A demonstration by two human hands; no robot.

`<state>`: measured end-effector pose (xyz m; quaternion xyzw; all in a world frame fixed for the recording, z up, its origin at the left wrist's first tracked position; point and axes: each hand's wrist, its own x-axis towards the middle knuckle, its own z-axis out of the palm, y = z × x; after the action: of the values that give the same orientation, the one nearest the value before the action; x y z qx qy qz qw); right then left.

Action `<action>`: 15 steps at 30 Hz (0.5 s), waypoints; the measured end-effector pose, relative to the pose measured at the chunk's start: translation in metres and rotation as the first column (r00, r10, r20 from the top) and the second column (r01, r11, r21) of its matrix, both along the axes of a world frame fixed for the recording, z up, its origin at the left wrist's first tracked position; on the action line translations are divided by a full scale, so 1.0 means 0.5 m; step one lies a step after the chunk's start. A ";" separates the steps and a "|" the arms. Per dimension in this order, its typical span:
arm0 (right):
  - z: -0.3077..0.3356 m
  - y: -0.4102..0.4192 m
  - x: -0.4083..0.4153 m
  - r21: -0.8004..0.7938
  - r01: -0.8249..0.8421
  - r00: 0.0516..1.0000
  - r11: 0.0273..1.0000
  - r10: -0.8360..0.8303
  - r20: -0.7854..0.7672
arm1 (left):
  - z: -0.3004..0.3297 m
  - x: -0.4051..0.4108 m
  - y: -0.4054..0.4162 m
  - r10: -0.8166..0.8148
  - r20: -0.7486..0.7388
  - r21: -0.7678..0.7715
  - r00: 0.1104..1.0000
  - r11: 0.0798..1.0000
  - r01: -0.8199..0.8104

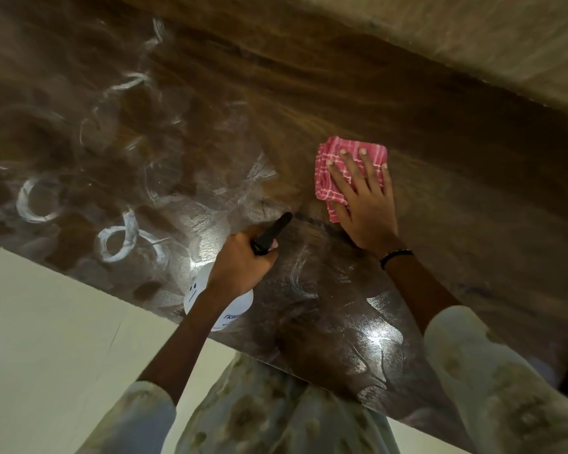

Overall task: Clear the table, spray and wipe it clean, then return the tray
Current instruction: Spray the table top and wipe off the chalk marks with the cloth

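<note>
The dark brown wooden table (309,103) fills most of the view, with white ring marks and smears across its left half. My left hand (243,260) grips the neck of a white spray bottle (225,311) above the near edge; its black nozzle (274,232) points toward the table's middle. My right hand (364,198) lies flat with straight fingers on a folded pink checked cloth (341,158), pressing it onto the tabletop right of centre. No tray is in view.
A pale floor (46,339) shows below the table's near edge at the left. A beige wall (473,37) runs along the far edge. My light patterned clothing (276,414) fills the bottom of the view.
</note>
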<state>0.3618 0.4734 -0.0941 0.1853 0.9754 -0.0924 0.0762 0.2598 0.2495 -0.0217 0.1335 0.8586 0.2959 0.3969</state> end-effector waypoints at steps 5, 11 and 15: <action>0.004 -0.004 -0.002 -0.004 0.020 1.000 1.000 -0.020 -0.001 | -0.012 0.023 -0.016 -0.039 -0.044 -0.125 0.998 0.992 0.033; 0.006 -0.004 -0.005 -0.007 0.024 0.999 1.000 -0.024 0.025 | -0.014 0.019 -0.024 0.045 -0.050 -0.120 0.998 0.991 -0.051; 0.008 -0.004 -0.006 -0.021 0.023 0.999 1.000 -0.023 0.023 | -0.009 0.008 -0.029 0.092 -0.065 -0.079 0.994 0.992 -0.097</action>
<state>0.3587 0.4712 -0.0899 0.1968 0.9712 -0.1014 0.0882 0.2638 0.2349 -0.0263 0.0854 0.8870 0.2745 0.3613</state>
